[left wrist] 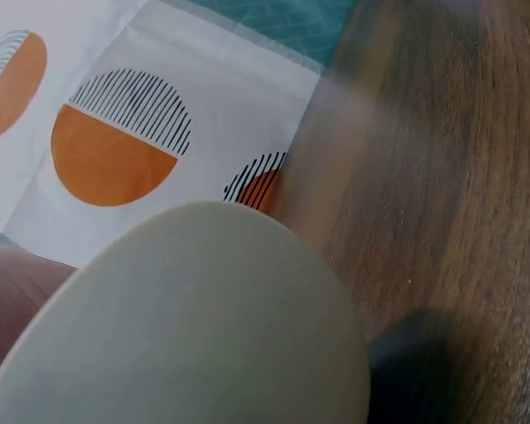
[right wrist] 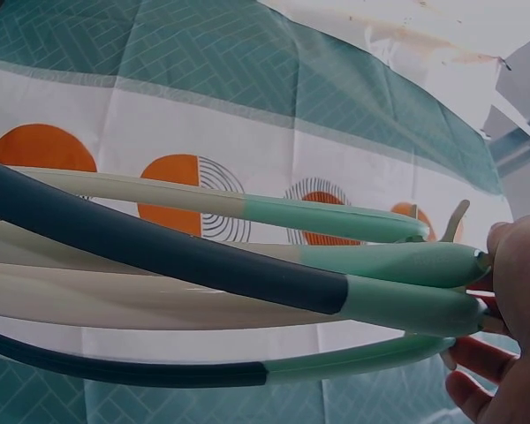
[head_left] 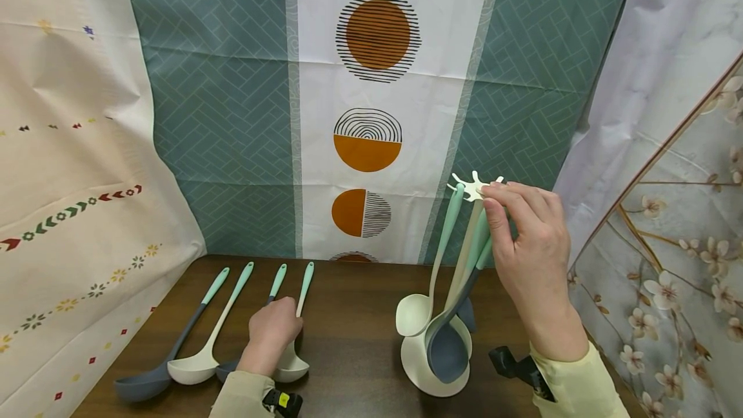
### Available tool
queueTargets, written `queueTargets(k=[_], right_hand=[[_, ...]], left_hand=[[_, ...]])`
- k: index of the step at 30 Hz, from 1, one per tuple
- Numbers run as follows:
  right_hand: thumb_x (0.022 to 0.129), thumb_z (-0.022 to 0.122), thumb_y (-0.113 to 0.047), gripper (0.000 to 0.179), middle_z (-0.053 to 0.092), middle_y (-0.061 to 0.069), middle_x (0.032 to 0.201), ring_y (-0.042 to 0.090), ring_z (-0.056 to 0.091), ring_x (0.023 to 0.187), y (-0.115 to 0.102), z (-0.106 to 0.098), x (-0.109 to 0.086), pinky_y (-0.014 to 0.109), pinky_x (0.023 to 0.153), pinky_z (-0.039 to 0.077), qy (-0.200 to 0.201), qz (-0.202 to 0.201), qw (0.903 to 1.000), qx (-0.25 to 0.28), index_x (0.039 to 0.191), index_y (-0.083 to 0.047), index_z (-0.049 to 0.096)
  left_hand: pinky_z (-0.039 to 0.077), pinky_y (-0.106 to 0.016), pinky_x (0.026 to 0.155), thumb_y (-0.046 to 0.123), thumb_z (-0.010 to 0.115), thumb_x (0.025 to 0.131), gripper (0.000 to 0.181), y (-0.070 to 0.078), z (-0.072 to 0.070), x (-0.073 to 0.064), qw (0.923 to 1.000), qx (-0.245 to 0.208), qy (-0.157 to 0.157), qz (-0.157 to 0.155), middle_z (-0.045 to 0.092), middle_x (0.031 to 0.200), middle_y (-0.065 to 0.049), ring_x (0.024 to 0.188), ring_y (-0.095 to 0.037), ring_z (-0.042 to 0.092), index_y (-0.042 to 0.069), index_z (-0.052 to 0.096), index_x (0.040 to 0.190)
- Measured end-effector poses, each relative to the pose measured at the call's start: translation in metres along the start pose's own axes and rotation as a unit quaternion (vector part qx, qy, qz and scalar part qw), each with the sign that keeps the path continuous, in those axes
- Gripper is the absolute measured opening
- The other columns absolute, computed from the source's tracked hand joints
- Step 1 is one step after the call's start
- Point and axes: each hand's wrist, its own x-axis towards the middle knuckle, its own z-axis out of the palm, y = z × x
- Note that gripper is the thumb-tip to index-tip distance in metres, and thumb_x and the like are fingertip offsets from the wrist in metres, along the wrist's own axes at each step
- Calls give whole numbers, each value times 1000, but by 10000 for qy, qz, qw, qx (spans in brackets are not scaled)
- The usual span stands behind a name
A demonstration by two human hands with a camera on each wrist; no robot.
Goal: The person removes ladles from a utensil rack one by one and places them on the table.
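Note:
Low on the left, my left hand (head_left: 275, 326) grips the handle of a cream ladle (head_left: 292, 369) with a mint end; its fingertips are hidden. That ladle's bowl (left wrist: 203, 327) fills the lower left wrist view. At the right stands a cream utensil rack (head_left: 432, 384) with a hooked top. My right hand (head_left: 531, 244) pinches the hooked top, close to the handle ends. From the rack hang a cream ladle (head_left: 413, 315), a dark grey spoon-like utensil (head_left: 448, 353) and another dark grey utensil (head_left: 466, 315), partly hidden. Their mint handles (right wrist: 415, 305) end at my right fingers (right wrist: 481, 358).
On the dark wooden table (head_left: 354, 315) lie a grey ladle (head_left: 145, 384), a cream ladle (head_left: 193, 368) and another grey ladle (head_left: 226, 371), partly behind my left arm. A patterned curtain (head_left: 371, 95) hangs behind. Floral cloth (head_left: 667, 289) borders the right side.

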Motion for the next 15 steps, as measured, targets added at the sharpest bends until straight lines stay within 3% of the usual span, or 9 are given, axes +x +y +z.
queueTargets(k=[15], right_hand=[[113,65,-30,29,77,10,127,44,61,119,0,0,-1,47,100,45,-22,13,10000,-19,122,-9,83]], left_hand=[[50,-46,60,15,75,100,13,-4,-2,0,9999,-31,-81,-95,62,76,-7,66,-27,59,5,69,93]])
